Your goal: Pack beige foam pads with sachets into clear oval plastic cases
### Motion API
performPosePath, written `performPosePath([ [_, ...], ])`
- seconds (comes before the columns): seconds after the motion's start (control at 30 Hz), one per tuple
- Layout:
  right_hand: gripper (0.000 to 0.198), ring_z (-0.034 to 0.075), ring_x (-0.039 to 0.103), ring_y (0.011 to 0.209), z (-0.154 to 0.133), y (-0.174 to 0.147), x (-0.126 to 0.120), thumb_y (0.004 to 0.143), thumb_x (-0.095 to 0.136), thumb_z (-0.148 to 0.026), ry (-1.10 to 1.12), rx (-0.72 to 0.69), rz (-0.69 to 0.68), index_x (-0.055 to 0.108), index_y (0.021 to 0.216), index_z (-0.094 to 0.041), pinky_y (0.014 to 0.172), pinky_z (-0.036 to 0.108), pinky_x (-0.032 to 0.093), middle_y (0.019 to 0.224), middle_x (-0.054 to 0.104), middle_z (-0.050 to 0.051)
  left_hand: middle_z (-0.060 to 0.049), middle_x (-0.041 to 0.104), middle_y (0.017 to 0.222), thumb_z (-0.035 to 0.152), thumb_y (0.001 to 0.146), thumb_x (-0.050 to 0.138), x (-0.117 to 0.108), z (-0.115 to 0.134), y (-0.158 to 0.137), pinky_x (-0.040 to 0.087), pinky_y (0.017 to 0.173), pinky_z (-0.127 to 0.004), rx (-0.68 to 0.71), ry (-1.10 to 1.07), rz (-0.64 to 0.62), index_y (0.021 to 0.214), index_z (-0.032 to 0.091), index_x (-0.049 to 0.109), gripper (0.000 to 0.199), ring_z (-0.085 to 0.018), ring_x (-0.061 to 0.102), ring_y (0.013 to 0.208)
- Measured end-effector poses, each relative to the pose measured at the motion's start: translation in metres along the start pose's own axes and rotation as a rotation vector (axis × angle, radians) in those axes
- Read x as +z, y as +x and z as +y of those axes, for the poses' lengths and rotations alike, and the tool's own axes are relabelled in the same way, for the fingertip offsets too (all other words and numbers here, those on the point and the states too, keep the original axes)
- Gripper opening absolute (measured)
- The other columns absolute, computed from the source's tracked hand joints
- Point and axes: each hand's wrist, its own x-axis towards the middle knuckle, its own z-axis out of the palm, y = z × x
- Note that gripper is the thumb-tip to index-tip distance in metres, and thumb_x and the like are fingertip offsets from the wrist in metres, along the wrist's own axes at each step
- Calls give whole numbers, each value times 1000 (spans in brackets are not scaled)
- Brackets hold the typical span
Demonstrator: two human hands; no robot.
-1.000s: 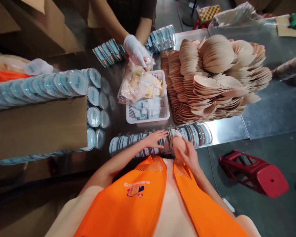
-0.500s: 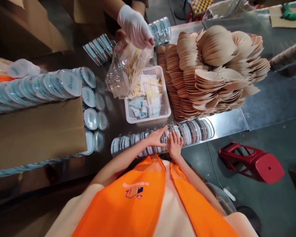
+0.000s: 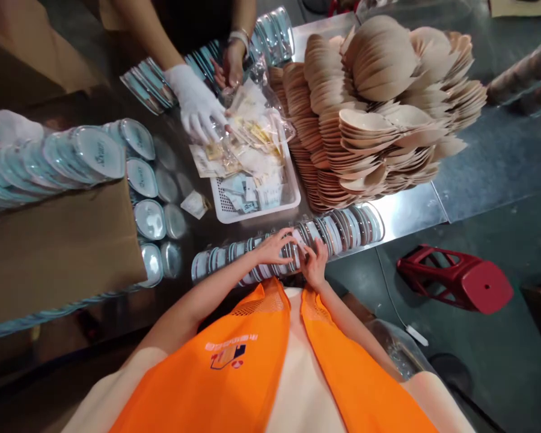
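A row of round clear plastic lids [image 3: 228, 257], apparently holding pale inserts, stands on edge along the front of the metal table. My left hand [image 3: 273, 248] rests over the middle of this row, its thumb and forefinger spread apart. Close beside it, my right hand [image 3: 315, 264] has its fingers bent against the lids. A small whitish piece [image 3: 299, 239] shows between the two hands; its kind is unclear. Just beyond lies a white plastic basket [image 3: 258, 215] of small paper packets [image 3: 270, 191].
Large stacks of tan scoop-shaped pieces [image 3: 379, 60] stand right of the basket. At left, more labelled round containers [image 3: 101, 150] line a cardboard box [image 3: 63, 240]. A co-worker's white-gloved hand [image 3: 196, 105] is over the basket. A red stool [image 3: 487, 285] lies on the floor.
My right hand's fingers have bent more, and the whitish piece now shows between my hands. The co-worker's gloved hand has moved down left, and packets have spilled over the basket. The view has shifted.
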Motion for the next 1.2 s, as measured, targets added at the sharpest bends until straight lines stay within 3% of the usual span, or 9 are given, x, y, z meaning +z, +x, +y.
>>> performPosePath([
  [0.07,32,33,58,132,2,-16,-8,108,51,-40,-13,24,-58,77,123,-30,117,55,38,134,71,12,-14,40,166,42,83,81,0,1,0,42,124,-49,17,28,3,136,21,60,61,-37,49,147],
  [0.17,38,29,68,109,-4,-37,-16,112,44,-36,-77,58,-181,74,134,-29,101,45,47,109,77,13,-17,52,156,42,82,81,3,1,0,37,128,-51,50,32,29,132,19,63,59,-35,50,147],
  [0.37,48,25,77,94,-39,-43,-15,114,31,-35,-159,318,-293,56,154,-22,73,30,50,119,78,17,-13,65,139,39,85,75,6,0,1,29,131,-54,84,132,-2,130,22,69,49,-33,54,139],
  [0.6,32,28,79,100,-62,-14,-32,110,45,-29,-194,410,-404,65,131,-15,81,31,54,107,81,20,-13,70,133,39,89,70,10,2,9,36,123,-55,212,332,-37,122,21,75,38,-38,45,144],
  [0.7,31,27,78,103,-56,-28,-32,110,47,-32,-113,426,-312,71,126,-20,86,32,54,112,81,16,-17,71,127,44,92,68,10,7,14,40,117,-57,198,401,-56,120,18,74,39,-42,43,143],
  [0.8,35,24,76,107,-43,-56,-16,109,49,-36,181,520,-97,72,131,-22,91,31,55,121,80,12,-19,69,130,46,96,65,9,10,14,40,114,-59,200,438,-52,124,16,72,42,-45,42,142],
  [0.9,38,25,77,97,-32,-70,7,106,53,-40,445,627,8,80,114,-15,89,32,56,106,83,13,-18,66,137,47,99,61,10,9,11,39,116,-59,234,475,-38,128,17,70,43,-45,40,144],
  [1.0,46,27,77,91,-29,-64,25,105,51,-48,513,632,48,84,98,-15,87,33,57,94,84,12,-18,63,142,47,100,58,11,7,7,38,119,-57,255,520,-15,132,15,67,46,-43,39,146],
  [1.2,49,28,77,106,-40,-55,42,103,51,-51,620,692,223,82,120,-16,97,36,58,120,82,13,-19,62,144,47,102,55,10,6,5,38,121,-56,282,561,-14,146,12,57,56,-41,39,146],
])
